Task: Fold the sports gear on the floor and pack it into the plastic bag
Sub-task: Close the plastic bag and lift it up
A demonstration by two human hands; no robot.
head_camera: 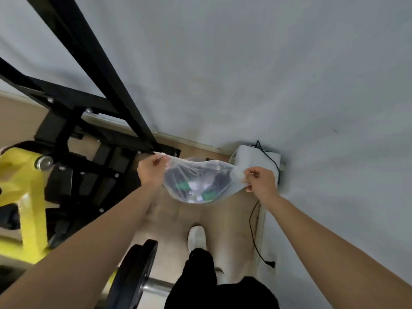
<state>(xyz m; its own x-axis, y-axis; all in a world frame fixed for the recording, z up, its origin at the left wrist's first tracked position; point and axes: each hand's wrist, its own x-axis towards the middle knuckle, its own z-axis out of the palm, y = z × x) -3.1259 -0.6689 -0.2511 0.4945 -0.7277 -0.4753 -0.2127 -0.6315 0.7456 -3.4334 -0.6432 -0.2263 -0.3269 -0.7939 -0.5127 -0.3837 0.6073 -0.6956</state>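
Your left hand (151,169) and right hand (259,180) each pinch the plastic bag (196,186) rim — thin film could tear or slip under the packed gear's weight.

Left of the bag (196,186), a frame (93,103); right, a box (252,157); below, a shoe (197,238); inside, gear (207,195).

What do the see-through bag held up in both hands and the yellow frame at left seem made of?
See-through bag: thin, glossy plastic film; it crinkles and its contents show through. Yellow frame: likely painted metal; smooth, rigid, straight-edged bars, though blurred.
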